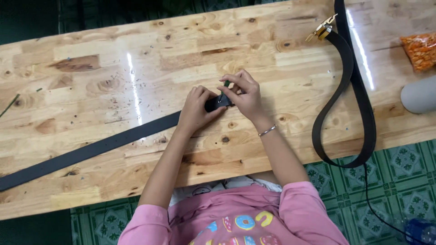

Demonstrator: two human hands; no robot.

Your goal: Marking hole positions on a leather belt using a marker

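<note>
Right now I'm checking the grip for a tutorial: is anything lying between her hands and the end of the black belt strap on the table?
Nothing visible does. The left hand presses directly on the black belt strap near its end, and the right hand pinches a small green tool at that same end. The second belt lies apart, further right.
</note>
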